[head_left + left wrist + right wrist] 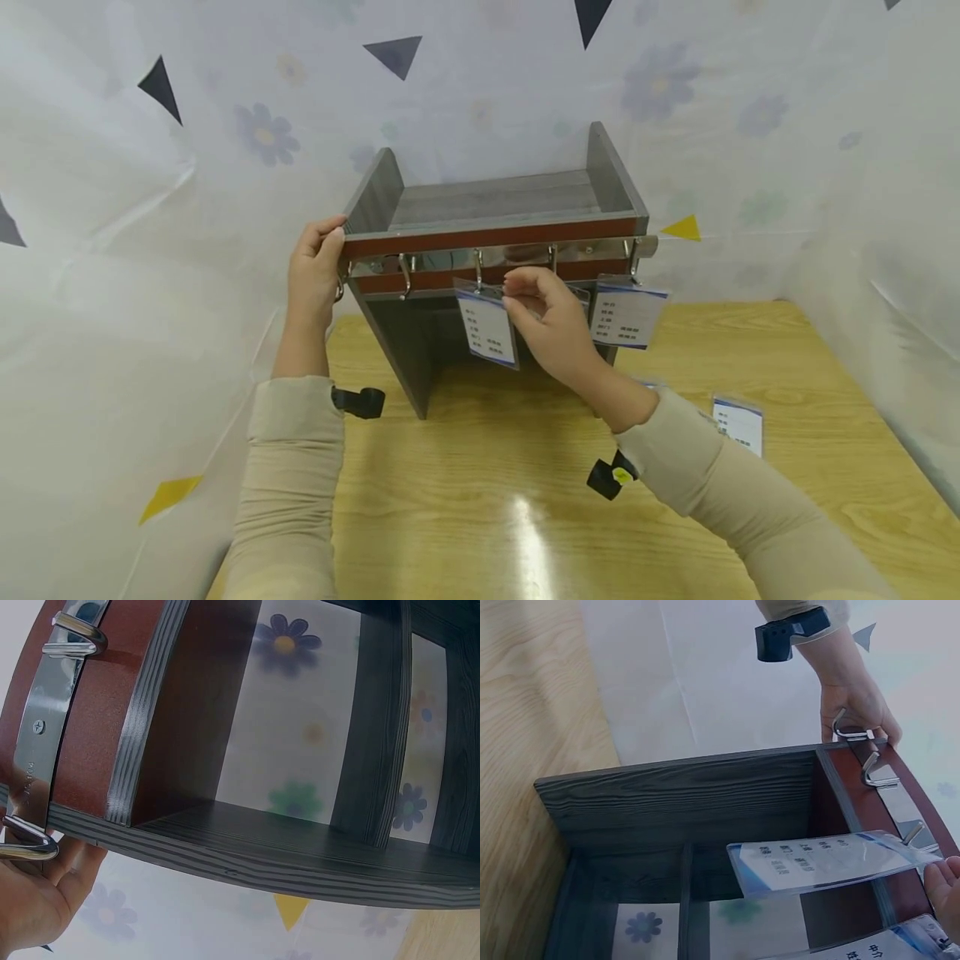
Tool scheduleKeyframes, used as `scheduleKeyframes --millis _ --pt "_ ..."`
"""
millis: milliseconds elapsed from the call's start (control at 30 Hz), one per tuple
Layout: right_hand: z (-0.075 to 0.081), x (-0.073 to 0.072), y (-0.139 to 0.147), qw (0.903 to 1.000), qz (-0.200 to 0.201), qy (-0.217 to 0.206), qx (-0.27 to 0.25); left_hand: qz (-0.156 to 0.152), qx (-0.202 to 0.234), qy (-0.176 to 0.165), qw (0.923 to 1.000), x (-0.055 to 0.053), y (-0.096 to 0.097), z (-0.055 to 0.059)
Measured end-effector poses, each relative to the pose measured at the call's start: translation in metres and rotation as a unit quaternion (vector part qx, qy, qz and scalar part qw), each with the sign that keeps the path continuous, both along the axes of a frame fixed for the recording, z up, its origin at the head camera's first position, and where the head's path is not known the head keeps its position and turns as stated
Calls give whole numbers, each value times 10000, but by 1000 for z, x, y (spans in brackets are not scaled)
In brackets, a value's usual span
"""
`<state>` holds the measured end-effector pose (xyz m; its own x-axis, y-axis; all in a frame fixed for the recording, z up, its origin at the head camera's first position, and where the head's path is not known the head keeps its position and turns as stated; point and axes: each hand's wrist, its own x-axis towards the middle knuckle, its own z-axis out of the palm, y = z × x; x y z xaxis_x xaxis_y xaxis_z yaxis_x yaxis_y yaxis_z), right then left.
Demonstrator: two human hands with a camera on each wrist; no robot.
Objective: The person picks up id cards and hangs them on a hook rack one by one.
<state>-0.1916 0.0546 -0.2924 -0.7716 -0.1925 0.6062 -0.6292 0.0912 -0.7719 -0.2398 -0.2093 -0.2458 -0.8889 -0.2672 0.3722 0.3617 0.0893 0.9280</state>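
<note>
A grey wooden shelf [495,196] stands on the table, with a metal hook rail [517,255] along its reddish-brown front. My left hand [311,262] grips the shelf's left front corner, beside the end hook. At the second visible hook from the left, a clear-sleeved name badge [489,327] hangs tilted. My right hand [551,321] pinches its upper right corner; in the right wrist view the hook tip [913,832] shows at the badge's top end. Another name badge [628,317] hangs at the rail's right end. My right hand partly hides the hook between them.
On the wooden table [450,500], one name badge [738,423] lies to the right, partly behind my right sleeve. The edge of another badge [652,384] shows near the forearm. Flower-patterned white sheeting [480,100] surrounds the table. Dividers [397,735] split the shelf's underside.
</note>
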Motion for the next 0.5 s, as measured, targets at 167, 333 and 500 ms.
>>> scheduleKeyframes --millis 167,333,500 --pt "5 5 4 9998 98 -163 -50 73 -88 -56 9999 -1 -1 -1" --pt "9 10 9 9998 149 -59 -75 114 -219 -122 9996 -2 0 -2" --pt "12 14 14 9995 279 110 -88 131 -286 -166 9994 -2 0 -1"
